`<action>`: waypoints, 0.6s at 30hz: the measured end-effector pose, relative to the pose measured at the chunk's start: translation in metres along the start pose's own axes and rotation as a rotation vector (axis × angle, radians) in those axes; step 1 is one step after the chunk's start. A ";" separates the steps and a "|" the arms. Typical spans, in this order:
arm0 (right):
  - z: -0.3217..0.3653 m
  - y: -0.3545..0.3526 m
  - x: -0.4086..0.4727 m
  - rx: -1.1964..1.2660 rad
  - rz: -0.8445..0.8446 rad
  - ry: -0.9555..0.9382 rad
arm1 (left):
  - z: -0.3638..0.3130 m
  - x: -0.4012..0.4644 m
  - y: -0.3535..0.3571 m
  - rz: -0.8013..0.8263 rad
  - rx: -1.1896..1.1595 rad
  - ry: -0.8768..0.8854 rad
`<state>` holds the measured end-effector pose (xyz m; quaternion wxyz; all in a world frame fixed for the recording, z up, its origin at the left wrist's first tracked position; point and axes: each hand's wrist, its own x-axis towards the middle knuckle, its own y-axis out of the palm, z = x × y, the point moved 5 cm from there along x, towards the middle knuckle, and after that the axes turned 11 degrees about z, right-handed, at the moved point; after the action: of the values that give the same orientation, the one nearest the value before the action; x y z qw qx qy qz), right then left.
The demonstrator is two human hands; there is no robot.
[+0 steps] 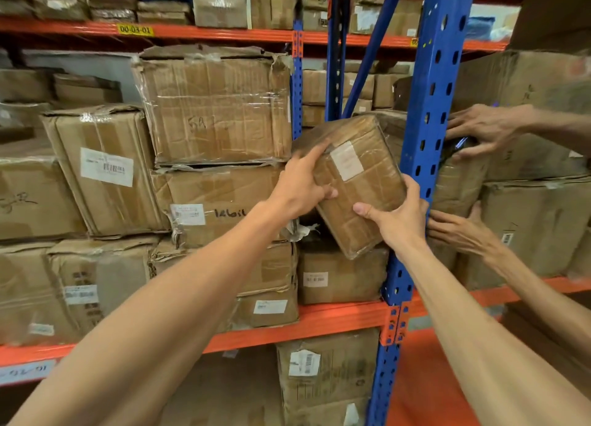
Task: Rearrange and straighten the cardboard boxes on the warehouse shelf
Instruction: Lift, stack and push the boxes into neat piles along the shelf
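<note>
both hands hold one small brown box [355, 182] wrapped in clear tape. the box is tilted, with its top leaning to the left, and it is up in the air in front of the shelf, just left of the blue post [425, 157]. it has a white label on its front. the left hand [300, 186] grips the box on its left side, with one finger stretched up along the top edge and the thumb on the front. the right hand [396, 214] grips the lower right side, thumb on the front and fingers curled around the edge. below the box sits another box with a white label [339, 275] on the orange shelf beam [339, 317]. to the left is a stack of big, crumpled boxes, and the top one [217, 106] has torn flaps. on the right of the blue post, two other hands from a second person touch more boxes: the upper hand [486, 128] is spread on a dark thing, and the lower hand [463, 230] presses flat against a box.
</note>
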<state>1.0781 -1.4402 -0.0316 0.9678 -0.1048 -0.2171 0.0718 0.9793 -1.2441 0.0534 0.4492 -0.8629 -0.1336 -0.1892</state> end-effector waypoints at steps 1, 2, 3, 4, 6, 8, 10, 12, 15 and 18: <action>-0.001 0.001 -0.004 -0.015 -0.002 -0.018 | 0.004 -0.008 0.005 -0.020 -0.028 -0.007; -0.003 0.003 -0.007 -0.030 -0.005 -0.030 | 0.007 -0.015 0.009 -0.035 -0.050 -0.013; -0.005 0.004 -0.009 -0.044 -0.008 -0.036 | 0.011 -0.019 0.014 -0.047 -0.054 -0.018; -0.006 0.004 -0.010 -0.053 -0.015 -0.038 | 0.014 -0.021 0.018 -0.055 -0.038 -0.028; -0.006 0.005 -0.009 -0.070 -0.028 -0.044 | 0.016 -0.021 0.025 -0.057 0.051 -0.071; -0.005 0.007 -0.009 -0.105 -0.025 -0.045 | 0.017 -0.021 0.030 -0.045 0.267 -0.154; -0.006 0.010 -0.011 -0.130 -0.023 -0.047 | 0.015 -0.022 0.032 -0.062 0.479 -0.203; -0.005 0.011 -0.014 -0.147 -0.028 -0.053 | 0.013 -0.021 0.030 -0.070 0.549 -0.213; -0.008 0.009 -0.015 -0.159 -0.035 -0.051 | 0.017 -0.021 0.025 -0.067 0.479 -0.248; -0.012 0.006 -0.015 -0.131 -0.017 -0.071 | 0.018 -0.021 0.021 -0.063 0.474 -0.267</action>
<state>1.0700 -1.4391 -0.0500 0.9511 -0.1636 -0.2565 0.0530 0.9723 -1.2419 0.0193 0.6110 -0.7463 -0.2591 -0.0509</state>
